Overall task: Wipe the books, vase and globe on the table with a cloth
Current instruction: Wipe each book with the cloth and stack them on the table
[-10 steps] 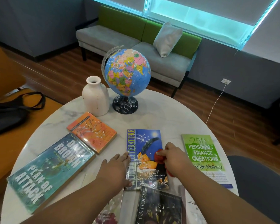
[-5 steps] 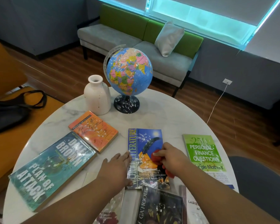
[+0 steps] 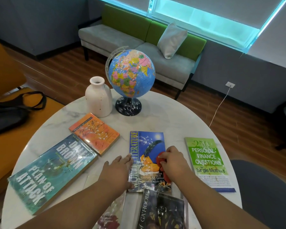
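On the round marble table (image 3: 168, 116) lie several books. My right hand (image 3: 173, 160) presses a red cloth (image 3: 161, 160) onto the cover of the blue World Literature book (image 3: 147, 146). My left hand (image 3: 117, 169) lies flat, fingers apart, against that book's left edge. A teal Plan of Attack book (image 3: 51, 172) and an orange book (image 3: 94, 133) lie to the left, a green finance book (image 3: 206, 161) to the right, a dark book (image 3: 160, 210) at the near edge. A white vase (image 3: 98, 98) and a globe (image 3: 132, 73) stand at the far side.
A grey and green sofa (image 3: 122, 37) with a pillow stands beyond the table under the window. An orange seat with a black bag (image 3: 10, 111) is at the left. A grey chair (image 3: 267, 192) is close on the right. A white cable (image 3: 220, 106) runs to a wall socket.
My right hand with the red cloth has slid a little up and left over the blue book's cover. My left hand stays beside the book's spine.
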Available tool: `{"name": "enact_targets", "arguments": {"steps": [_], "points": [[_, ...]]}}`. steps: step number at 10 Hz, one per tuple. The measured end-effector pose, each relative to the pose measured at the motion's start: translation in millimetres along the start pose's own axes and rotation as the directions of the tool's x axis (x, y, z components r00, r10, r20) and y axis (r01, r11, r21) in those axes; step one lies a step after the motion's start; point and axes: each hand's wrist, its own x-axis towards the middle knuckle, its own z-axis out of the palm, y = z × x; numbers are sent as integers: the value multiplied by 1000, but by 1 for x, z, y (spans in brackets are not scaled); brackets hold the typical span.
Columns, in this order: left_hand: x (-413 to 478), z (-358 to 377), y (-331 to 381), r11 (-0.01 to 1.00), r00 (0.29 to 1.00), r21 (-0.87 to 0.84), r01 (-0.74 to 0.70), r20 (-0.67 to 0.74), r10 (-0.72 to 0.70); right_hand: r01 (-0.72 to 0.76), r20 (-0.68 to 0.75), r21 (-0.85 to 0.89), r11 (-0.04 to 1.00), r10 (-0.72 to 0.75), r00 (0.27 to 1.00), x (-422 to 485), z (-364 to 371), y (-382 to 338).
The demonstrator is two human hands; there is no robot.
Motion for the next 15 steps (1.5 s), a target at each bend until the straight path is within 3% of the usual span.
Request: {"name": "enact_targets", "arguments": {"steps": [1,3,5,6,7,8,9,10,11,13,15], "points": [[0,0,0,1000,1000,-1,-2,2,2,76,50,-74,994,-72,996,-9,8,-4],[1,1,-1,1000,1000,-2,5,6,-5,21,-2,-15,1000,-21,1000,2,-2,-1],[0,1,0,1000,1000,-5,7,9,-7,126,39,-163,979,-121,992,-23,14,-6],[0,0,1,1000,1000,2,12,5,-12,61,-34,-113,992,-66,997,-14,8,1],[-1,0,1,1000,1000,9,10,3,-10,25,-12,-34,999,-26,1000,-5,6,-2],[0,0,1,1000,1000,6,9,4,-9,122,53,-55,991,-119,991,-15,15,-5],[0,1,0,1000,1000,5,6,5,-6,122,49,-35,992,-121,991,-17,15,0],[0,0,0,1000,1000,8,5,0,-5,16,15,38,999,-17,1000,-4,10,0],[0,0,-1,1000,1000,5,5,3,-5,78,90,31,997,-80,993,-11,14,-5],[1,0,-1,1000,1000,2,7,5,-7,30,54,38,999,-33,998,-2,8,-1],[0,0,-1,1000,1000,0,7,7,-7,173,154,17,985,-174,973,-19,20,-9]]}}
